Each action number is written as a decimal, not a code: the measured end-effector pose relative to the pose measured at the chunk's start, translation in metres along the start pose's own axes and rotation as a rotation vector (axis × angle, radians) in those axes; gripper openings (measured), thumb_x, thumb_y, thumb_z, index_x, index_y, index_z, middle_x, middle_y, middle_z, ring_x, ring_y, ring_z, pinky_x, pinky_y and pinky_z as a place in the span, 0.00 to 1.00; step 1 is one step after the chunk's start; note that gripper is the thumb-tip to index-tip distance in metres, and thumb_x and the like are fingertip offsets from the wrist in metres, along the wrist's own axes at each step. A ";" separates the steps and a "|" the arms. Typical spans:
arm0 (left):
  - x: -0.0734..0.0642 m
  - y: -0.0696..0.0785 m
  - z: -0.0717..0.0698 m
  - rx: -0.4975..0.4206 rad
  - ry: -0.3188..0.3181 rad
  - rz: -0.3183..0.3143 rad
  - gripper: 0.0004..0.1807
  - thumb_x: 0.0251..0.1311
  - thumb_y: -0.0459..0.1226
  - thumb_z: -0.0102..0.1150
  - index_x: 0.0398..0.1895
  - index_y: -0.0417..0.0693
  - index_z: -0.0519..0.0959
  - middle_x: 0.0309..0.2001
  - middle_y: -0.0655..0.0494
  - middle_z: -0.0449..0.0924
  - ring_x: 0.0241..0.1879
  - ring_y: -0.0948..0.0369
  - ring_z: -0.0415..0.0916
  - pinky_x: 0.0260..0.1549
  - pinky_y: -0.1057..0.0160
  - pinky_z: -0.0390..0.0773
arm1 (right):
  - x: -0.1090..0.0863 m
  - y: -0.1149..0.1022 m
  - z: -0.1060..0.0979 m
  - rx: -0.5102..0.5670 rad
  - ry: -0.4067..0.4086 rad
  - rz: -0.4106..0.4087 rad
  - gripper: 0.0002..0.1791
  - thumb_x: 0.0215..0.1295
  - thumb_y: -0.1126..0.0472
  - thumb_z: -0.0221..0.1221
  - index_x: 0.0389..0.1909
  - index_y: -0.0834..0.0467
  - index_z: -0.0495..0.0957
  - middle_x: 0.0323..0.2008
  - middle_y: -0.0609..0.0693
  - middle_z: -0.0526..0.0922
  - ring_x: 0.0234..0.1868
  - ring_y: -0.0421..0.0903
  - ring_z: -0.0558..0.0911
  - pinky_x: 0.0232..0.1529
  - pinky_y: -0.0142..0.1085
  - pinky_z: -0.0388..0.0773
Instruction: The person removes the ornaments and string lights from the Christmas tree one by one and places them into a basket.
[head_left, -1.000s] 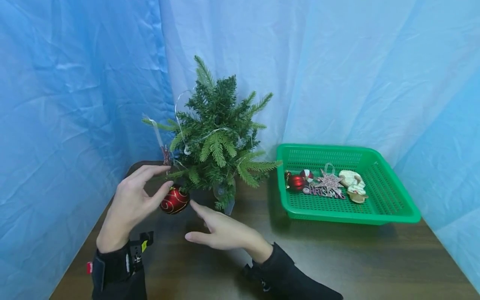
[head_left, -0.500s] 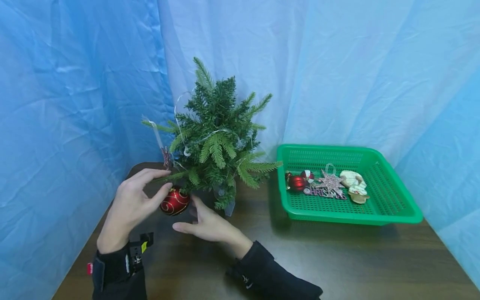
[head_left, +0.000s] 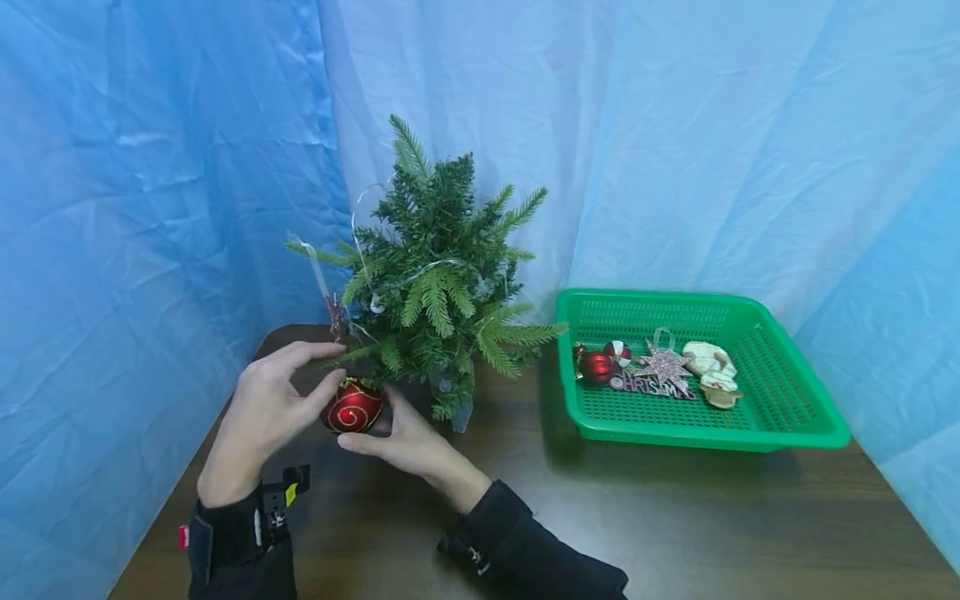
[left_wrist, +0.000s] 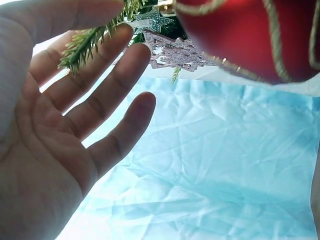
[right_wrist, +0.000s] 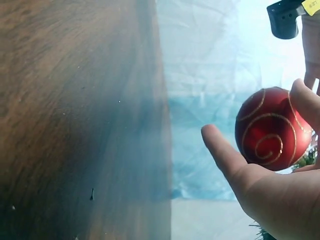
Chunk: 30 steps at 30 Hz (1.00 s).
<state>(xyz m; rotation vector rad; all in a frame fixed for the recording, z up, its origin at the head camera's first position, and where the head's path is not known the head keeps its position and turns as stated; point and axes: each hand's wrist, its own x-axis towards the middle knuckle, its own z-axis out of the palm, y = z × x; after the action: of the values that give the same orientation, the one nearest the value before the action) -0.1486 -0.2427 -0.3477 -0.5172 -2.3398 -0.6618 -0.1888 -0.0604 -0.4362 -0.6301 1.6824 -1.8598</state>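
A red Christmas ball (head_left: 352,406) with gold glitter swirls hangs below a low left branch (head_left: 352,355) of a small artificial Christmas tree (head_left: 438,267). My left hand (head_left: 262,400) holds the tip of that branch between thumb and forefinger; in the left wrist view its other fingers (left_wrist: 122,135) are spread. My right hand (head_left: 420,446) is at the ball's right side, its fingers partly hidden behind it. In the right wrist view the thumb (right_wrist: 220,147) stands apart from the ball. The ball's hanging loop is hard to make out.
A pinkish glitter ornament (head_left: 334,317) hangs on a ribbon left of the tree, beside my left hand. A thin light string (head_left: 431,265) winds through the branches. The green basket (head_left: 675,435) at right contains several ornaments. Blue curtains (head_left: 675,150) enclose the wooden table (head_left: 675,517).
My right hand has moved left and closer to the ball, with its thumb nearing the ball's underside. The ball has turned, showing a swirl in front. My left hand stays nearly in place.
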 end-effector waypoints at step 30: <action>0.000 -0.003 0.001 -0.025 -0.029 -0.035 0.19 0.56 0.28 0.71 0.52 0.46 0.86 0.43 0.50 0.88 0.09 0.78 0.45 0.10 0.70 0.54 | 0.001 0.000 -0.004 0.004 -0.040 -0.038 0.42 0.68 0.55 0.66 0.77 0.49 0.55 0.62 0.42 0.71 0.53 0.41 0.83 0.49 0.36 0.82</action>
<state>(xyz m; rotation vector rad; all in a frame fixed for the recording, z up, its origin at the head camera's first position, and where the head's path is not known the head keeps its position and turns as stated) -0.1502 -0.2443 -0.3492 -0.5010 -2.3754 -0.7053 -0.1924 -0.0580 -0.4364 -0.6981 1.6514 -1.8643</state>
